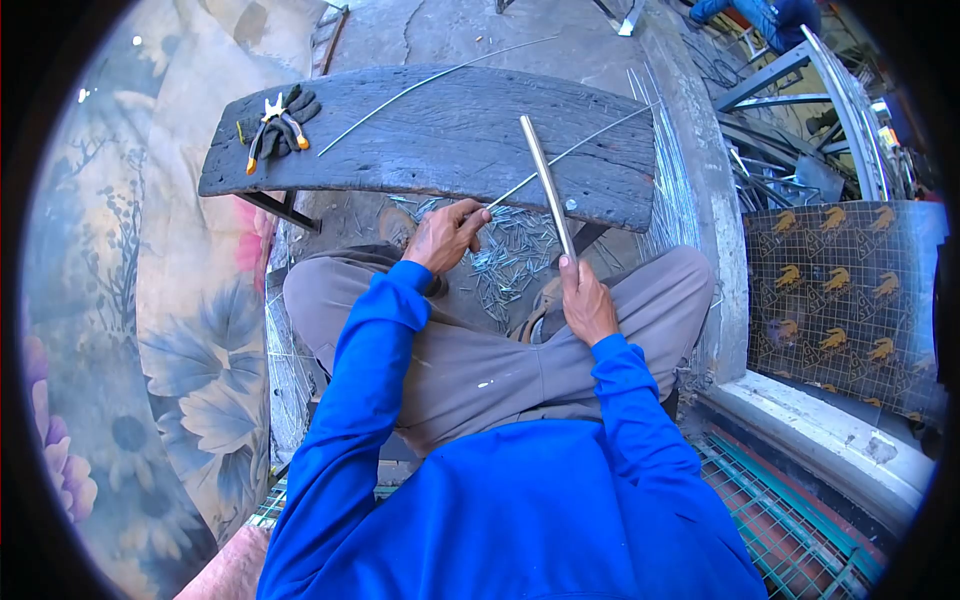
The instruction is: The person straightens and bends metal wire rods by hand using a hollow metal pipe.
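Note:
My left hand (447, 236) is closed on the near end of a thin metal wire (590, 138), which runs up and right across the dark wooden bench (400, 130). In my right hand (587, 300) is the lower end of a straight metal rod (545, 180), tilted up and crossing over the wire. A second, curved wire (400, 97) lies on the bench. On the bench's left part, orange-handled pliers (270, 128) rest on a dark glove (299, 104).
Many short wire pieces (505, 260) are scattered on the floor beneath the bench's near edge. Long wires (677, 190) lie at its right end. A patterned board (840, 290) and metal frames (850, 110) stand at right. Flowered cloth (190, 300) covers the left side.

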A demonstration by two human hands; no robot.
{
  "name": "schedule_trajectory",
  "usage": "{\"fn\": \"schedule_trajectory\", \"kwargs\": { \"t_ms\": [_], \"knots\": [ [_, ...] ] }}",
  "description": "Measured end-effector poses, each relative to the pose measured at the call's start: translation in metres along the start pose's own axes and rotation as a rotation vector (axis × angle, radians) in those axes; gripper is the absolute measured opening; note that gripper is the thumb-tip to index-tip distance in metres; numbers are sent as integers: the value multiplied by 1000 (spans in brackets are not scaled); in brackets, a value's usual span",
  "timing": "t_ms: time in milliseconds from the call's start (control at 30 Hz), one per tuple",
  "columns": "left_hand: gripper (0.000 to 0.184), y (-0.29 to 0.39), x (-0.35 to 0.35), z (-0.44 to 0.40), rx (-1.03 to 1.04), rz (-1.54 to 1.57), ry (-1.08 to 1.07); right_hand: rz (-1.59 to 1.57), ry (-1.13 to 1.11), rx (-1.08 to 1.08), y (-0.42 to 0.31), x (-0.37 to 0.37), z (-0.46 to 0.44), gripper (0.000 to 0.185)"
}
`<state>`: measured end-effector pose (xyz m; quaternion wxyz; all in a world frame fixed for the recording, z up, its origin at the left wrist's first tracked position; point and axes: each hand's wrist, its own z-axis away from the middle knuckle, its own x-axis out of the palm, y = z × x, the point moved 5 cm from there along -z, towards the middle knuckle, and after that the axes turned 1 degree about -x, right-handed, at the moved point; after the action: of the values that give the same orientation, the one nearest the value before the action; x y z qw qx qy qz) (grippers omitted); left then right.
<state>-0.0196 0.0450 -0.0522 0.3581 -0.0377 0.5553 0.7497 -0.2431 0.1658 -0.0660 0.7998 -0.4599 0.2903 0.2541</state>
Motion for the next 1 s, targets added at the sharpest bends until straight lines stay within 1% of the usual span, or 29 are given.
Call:
{"fn": "schedule_trajectory", "kwargs": {
  "t_ms": [367, 433, 567, 633, 667, 733, 767, 833, 867, 933, 967, 1000],
  "knots": [
    [34, -5, 0, -1, 5, -22, -1, -4, 11, -12, 0, 0, 0, 50],
    [31, -15, 1, -1, -27, 122, 38, 8, 29, -18, 0, 0, 0, 49],
    [27, -16, -6, 2, 19, 106, 50, 28, 51, 6, -11, -9, 5, 46],
    [23, -11, 2, 1, 99, 186, 12, -149, 156, -94, -28, -24, 13, 42],
    [20, -10, 9, 0, 83, 251, 11, -147, 150, -92, -29, -23, 15, 42],
    [21, -9, 17, -5, 82, 231, 20, -289, 397, -360, -42, -36, 24, 39],
    [22, -9, 19, -7, 86, 207, 29, -289, 399, -359, -38, -33, 22, 39],
    [24, 1, 16, -7, 104, 225, 20, -86, 263, -177, -27, -22, 11, 40],
    [24, 3, 14, -7, 81, 169, 22, -85, 267, -181, -24, -24, 8, 40],
    [25, 4, 16, -7, 51, 112, 19, -10, 152, -141, -29, -27, 6, 40],
    [25, 1, 18, -9, 64, 148, 33, -9, 144, -138, -33, -27, 9, 40],
    [26, 1, 21, -8, 75, 182, 43, -117, 209, -199, -40, -29, 16, 41]
  ]
}}
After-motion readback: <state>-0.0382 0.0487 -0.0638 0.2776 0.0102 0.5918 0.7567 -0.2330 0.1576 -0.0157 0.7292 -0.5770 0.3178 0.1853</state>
